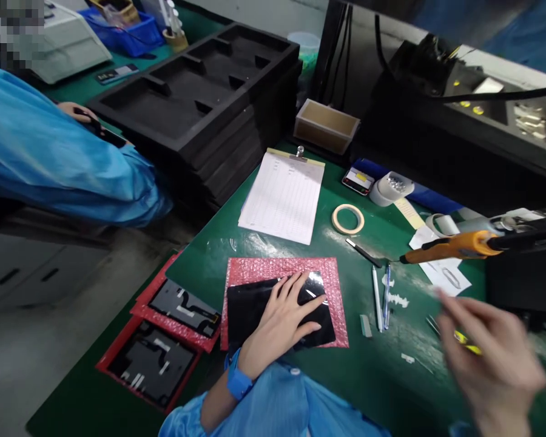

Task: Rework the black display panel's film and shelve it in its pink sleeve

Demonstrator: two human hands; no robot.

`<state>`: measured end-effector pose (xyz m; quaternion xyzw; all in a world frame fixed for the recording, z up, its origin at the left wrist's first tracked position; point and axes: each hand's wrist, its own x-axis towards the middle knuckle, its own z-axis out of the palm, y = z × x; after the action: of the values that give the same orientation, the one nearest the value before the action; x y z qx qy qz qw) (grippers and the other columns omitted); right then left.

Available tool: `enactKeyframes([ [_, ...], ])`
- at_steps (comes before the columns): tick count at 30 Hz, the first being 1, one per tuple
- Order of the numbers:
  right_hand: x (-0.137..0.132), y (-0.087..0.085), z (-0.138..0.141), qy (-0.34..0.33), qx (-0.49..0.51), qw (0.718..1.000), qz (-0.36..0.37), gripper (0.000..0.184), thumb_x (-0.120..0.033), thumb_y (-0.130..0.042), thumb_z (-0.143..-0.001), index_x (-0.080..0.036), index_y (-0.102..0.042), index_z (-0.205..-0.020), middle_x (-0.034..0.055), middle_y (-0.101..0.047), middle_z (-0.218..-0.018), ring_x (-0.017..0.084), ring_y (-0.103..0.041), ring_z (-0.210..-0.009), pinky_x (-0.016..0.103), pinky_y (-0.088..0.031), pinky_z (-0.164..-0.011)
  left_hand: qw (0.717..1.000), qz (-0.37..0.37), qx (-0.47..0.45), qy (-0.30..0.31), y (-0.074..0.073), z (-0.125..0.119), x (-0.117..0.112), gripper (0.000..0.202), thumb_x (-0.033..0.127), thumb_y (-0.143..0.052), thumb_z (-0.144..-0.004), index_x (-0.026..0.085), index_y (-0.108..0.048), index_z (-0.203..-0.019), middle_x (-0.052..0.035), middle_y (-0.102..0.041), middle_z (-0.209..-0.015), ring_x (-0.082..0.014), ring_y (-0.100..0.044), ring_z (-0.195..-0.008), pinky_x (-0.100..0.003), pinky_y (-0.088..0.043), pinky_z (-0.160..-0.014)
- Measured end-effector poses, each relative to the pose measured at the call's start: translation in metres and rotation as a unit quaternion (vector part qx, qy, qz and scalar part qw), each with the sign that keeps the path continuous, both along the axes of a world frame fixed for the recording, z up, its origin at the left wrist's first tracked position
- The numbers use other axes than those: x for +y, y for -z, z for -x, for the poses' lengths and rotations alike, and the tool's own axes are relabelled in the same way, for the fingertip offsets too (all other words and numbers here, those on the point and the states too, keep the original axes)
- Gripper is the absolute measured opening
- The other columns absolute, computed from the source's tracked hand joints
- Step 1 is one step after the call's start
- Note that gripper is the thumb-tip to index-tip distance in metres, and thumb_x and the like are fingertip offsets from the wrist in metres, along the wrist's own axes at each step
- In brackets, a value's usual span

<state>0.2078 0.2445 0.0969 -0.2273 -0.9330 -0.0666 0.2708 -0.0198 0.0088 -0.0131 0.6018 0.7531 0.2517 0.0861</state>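
My left hand (284, 318) lies flat with fingers spread on a glossy black screen panel (248, 309), pressing near its right half. A blue band (238, 379) circles that wrist. The panel rests on a pink bubble-wrap sheet (282, 265). My right hand (491, 352), blurred, hovers over the right side of the table with thumb and fingertips drawn together; whether anything is between them I cannot make out. Just beside it shows a yellow-and-black tool (468, 343) with a metal end, partly hidden by the fingers. Two pens (377, 300) lie between my hands.
An orange electric screwdriver (464, 244) points in from the right. A tape roll (347, 219), black-handled tool (363, 252) and clipboard (284, 197) lie beyond the panel. More panels (184, 308) on pink wrap are at left. Stacked black trays (195, 91) stand near another person's blue sleeve (64, 152).
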Motion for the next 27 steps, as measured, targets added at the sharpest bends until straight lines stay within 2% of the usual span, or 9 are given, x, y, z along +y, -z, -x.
enactKeyframes([
  [1,-0.02,0.012,0.013,-0.059,-0.018,0.998,0.01,0.054,-0.015,-0.068,-0.11,-0.032,-0.062,-0.161,0.0096,-0.074,-0.115,0.023,-0.072,-0.093,0.034,-0.058,-0.079,1.0,0.003,-0.002,0.003,-0.001,0.001,0.0,0.06,0.051,-0.078,-0.102,0.035,-0.066,-0.158,-0.0214,-0.051,-0.175,-0.0404,-0.055,-0.159,-0.064,-0.055,-0.122],
  [3,-0.047,0.036,0.043,-0.181,-0.043,0.981,0.057,0.058,-0.011,-0.056,-0.114,-0.021,-0.05,-0.17,0.0126,-0.071,-0.113,0.023,-0.071,-0.093,0.033,-0.059,-0.077,1.0,0.008,-0.005,0.006,-0.003,0.002,0.0,0.061,0.051,-0.078,-0.102,0.035,-0.065,-0.159,-0.0219,-0.05,-0.176,-0.0408,-0.054,-0.16,-0.065,-0.054,-0.122],
  [5,-0.06,0.057,0.07,-0.231,-0.07,0.968,0.064,0.05,-0.011,-0.048,-0.116,-0.01,-0.047,-0.167,0.0153,-0.07,-0.112,0.024,-0.069,-0.096,0.031,-0.06,-0.077,1.0,0.011,-0.01,0.009,-0.004,0.002,0.001,0.06,0.05,-0.078,-0.102,0.034,-0.065,-0.159,-0.0226,-0.049,-0.176,-0.0412,-0.053,-0.161,-0.065,-0.053,-0.123],
  [8,-0.062,0.077,0.094,-0.255,-0.093,0.961,0.049,0.04,-0.012,-0.038,-0.118,-0.006,-0.053,-0.154,0.0164,-0.07,-0.112,0.024,-0.065,-0.093,0.031,-0.06,-0.077,1.0,0.012,-0.021,0.013,-0.004,0.002,0.002,0.061,0.049,-0.077,-0.103,0.034,-0.064,-0.161,-0.0226,-0.048,-0.177,-0.041,-0.051,-0.163,-0.066,-0.051,-0.126],
  [12,-0.057,0.08,0.1,-0.264,-0.118,0.957,0.023,0.039,-0.01,-0.031,-0.117,-0.001,-0.057,-0.145,0.0182,-0.069,-0.112,0.025,-0.061,-0.091,0.033,-0.059,-0.076,0.999,0.016,-0.036,0.02,-0.002,0.003,0.001,0.063,0.047,-0.075,-0.105,0.036,-0.061,-0.165,-0.0223,-0.042,-0.181,-0.0412,-0.046,-0.166,-0.067,-0.047,-0.128],
  [17,-0.057,0.076,0.096,-0.277,-0.136,0.951,-0.003,0.038,-0.007,-0.036,-0.115,0.003,-0.059,-0.143,0.0181,-0.068,-0.111,0.026,-0.059,-0.092,0.034,-0.057,-0.079,0.998,0.02,-0.048,0.021,-0.003,0.004,-0.001,0.061,0.048,-0.073,-0.106,0.037,-0.061,-0.165,-0.0227,-0.039,-0.183,-0.041,-0.044,-0.167,-0.067,-0.046,-0.129],
  [24,-0.052,0.079,0.104,-0.286,-0.163,0.943,-0.039,0.041,-0.002,-0.033,-0.111,0.003,-0.063,-0.139,0.015,-0.067,-0.102,0.027,-0.058,-0.088,0.036,-0.055,-0.076,0.998,0.027,-0.047,0.025,-0.003,0.005,0.0,0.061,0.047,-0.075,-0.105,0.037,-0.062,-0.163,-0.0221,-0.042,-0.182,-0.0398,-0.043,-0.168,-0.066,-0.046,-0.129],
  [27,-0.052,0.08,0.106,-0.288,-0.171,0.941,-0.044,0.04,0.0,-0.037,-0.107,0.006,-0.063,-0.137,0.0173,-0.068,-0.104,0.028,-0.057,-0.09,0.037,-0.057,-0.077,0.998,0.024,-0.051,0.02,-0.003,0.004,0.0,0.059,0.047,-0.075,-0.105,0.035,-0.064,-0.161,-0.0226,-0.04,-0.183,-0.0393,-0.042,-0.169,-0.065,-0.045,-0.13],
])
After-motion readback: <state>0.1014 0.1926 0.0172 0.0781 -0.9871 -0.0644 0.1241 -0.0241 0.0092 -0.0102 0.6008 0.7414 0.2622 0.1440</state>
